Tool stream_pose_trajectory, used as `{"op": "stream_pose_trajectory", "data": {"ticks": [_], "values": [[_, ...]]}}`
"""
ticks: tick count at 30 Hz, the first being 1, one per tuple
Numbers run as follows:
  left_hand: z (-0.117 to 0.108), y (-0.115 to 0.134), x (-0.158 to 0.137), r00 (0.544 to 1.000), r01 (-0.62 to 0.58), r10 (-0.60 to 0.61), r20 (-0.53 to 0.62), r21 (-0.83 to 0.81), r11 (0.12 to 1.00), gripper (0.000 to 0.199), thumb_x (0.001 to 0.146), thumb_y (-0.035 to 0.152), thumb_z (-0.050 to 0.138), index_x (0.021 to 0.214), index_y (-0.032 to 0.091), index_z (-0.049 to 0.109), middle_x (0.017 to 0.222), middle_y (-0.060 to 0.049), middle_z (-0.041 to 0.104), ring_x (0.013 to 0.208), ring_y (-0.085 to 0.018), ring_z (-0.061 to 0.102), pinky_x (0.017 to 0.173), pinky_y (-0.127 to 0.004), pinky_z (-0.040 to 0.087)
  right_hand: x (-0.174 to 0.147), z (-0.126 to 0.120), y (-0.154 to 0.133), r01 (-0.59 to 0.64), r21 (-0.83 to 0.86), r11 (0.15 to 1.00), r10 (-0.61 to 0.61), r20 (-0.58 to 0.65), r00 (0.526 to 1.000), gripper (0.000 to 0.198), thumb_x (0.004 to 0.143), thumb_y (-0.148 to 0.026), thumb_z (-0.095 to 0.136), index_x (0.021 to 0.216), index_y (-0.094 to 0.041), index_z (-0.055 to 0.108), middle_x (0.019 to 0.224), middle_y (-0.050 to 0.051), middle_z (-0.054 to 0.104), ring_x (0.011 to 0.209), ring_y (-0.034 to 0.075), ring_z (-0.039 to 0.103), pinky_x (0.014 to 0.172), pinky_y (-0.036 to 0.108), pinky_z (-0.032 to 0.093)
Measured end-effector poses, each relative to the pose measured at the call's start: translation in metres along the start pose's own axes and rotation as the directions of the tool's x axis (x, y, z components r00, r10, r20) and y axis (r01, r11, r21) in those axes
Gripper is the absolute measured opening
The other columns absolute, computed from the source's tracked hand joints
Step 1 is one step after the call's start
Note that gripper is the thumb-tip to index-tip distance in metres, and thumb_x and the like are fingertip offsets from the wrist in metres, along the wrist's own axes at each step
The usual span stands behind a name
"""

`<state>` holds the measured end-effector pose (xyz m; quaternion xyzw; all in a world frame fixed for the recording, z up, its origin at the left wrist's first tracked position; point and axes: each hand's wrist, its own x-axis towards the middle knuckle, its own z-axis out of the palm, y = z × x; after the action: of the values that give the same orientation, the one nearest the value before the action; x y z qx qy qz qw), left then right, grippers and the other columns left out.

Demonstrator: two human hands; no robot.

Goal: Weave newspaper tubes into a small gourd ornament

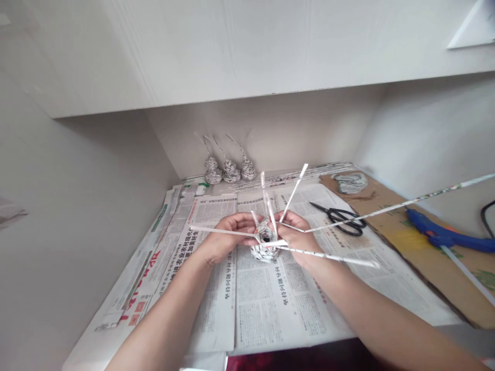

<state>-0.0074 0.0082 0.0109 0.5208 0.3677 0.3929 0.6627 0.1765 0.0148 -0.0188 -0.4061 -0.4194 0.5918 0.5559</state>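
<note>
Newspaper sheets point(255, 314) run right up to the near edge, dark red cloth point(309, 359) just below, and both forearms come in over the print. Centre stage: a small round-bodied piece woven from printed paper strips point(265, 253), its dark opening facing up between the hands. Left hand point(224, 245) has its fingers curled against the near-left side; right hand point(292, 236) is pinched in at the right rim, though exactly which strip those fingers trap, I can't tell. White paper spokes point(294, 193) fan out all around.

Watch that long speckled paper strip point(386, 208), sharply bent beside the right hand! A hard tug could tear it at the kink, I'd judge; a loosened pinch could let the weave go slack, and too tight a squeeze might crush the rim. It crosses the view over black-handled scissors point(332, 212), so a wide sweep might snag there.

Out right, brown cardboard point(410, 257) carries a blue glue gun point(444, 231) and, farther back, a crumpled grey bundle point(350, 181). Deeper, thin paper rods point(278, 181) lie along the back, three woven gourd shapes point(231, 172) standing at their left. Pale back wall point(301, 129) behind, broad white panel point(232, 46) overhanging everything.
</note>
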Motion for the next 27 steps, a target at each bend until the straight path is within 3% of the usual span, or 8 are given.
{"op": "stream_pose_trajectory", "data": {"ticks": [4, 11, 16, 22, 27], "values": [[0.001, 0.000, 0.000, 0.999, 0.017, -0.014, -0.038, 0.077, 0.997, 0.037, 0.065, 0.025, 0.078, 0.099, 0.016, 0.067, 0.089, -0.007, 0.070, 0.073, -0.016, 0.067, 0.066, -0.029, 0.055, -0.004, 0.001, 0.001, 0.012, -0.090, 0.996, -0.008, 0.046, 0.999, 0.022, 0.064, -0.027, 0.076, 0.079, -0.017, 0.062, 0.063, 0.000, 0.063, 0.050, 0.013, 0.056, 0.047, 0.026, 0.046], [0.004, -0.002, 0.003, 0.971, -0.073, 0.122, -0.205, 0.234, 0.969, 0.020, 0.063, 0.024, 0.077, 0.072, 0.012, 0.063, 0.062, 0.000, 0.062, 0.053, -0.010, 0.056, 0.052, -0.021, 0.043, -0.005, 0.008, 0.002, 0.047, -0.139, 0.989, -0.038, 0.069, 0.997, 0.021, 0.067, -0.022, 0.073, 0.084, -0.020, 0.062, 0.062, -0.004, 0.061, 0.048, 0.010, 0.055, 0.045, 0.023, 0.045], [0.000, -0.005, 0.005, 0.961, -0.123, 0.188, -0.205, 0.291, 0.949, 0.019, 0.066, 0.022, 0.074, 0.079, 0.014, 0.063, 0.069, 0.000, 0.063, 0.057, -0.010, 0.056, 0.054, -0.021, 0.043, -0.003, 0.010, 0.003, 0.065, -0.122, 0.990, -0.051, 0.111, 0.992, 0.024, 0.067, -0.023, 0.072, 0.089, -0.020, 0.062, 0.073, -0.002, 0.065, 0.051, 0.011, 0.058, 0.048, 0.024, 0.048], [0.002, -0.004, 0.005, 0.968, -0.087, 0.140, -0.209, 0.243, 0.966, 0.034, 0.065, 0.028, 0.075, 0.093, 0.013, 0.063, 0.066, -0.002, 0.065, 0.054, -0.011, 0.057, 0.053, -0.022, 0.043, -0.002, 0.010, 0.005, 0.057, -0.120, 0.991, -0.045, 0.102, 0.994, 0.026, 0.066, -0.023, 0.074, 0.089, -0.020, 0.062, 0.073, -0.002, 0.065, 0.052, 0.011, 0.058, 0.047, 0.024, 0.047], [0.009, -0.007, 0.007, 0.926, -0.126, 0.226, -0.303, 0.317, 0.940, 0.027, 0.063, 0.033, 0.076, 0.080, 0.012, 0.069, 0.052, 0.001, 0.058, 0.044, -0.009, 0.049, 0.044, -0.020, 0.036, -0.007, 0.013, 0.000, 0.117, -0.212, 0.970, -0.088, 0.142, 0.986, 0.025, 0.069, -0.027, 0.073, 0.089, -0.019, 0.062, 0.072, 0.000, 0.065, 0.058, 0.013, 0.060, 0.052, 0.025, 0.049]]}}
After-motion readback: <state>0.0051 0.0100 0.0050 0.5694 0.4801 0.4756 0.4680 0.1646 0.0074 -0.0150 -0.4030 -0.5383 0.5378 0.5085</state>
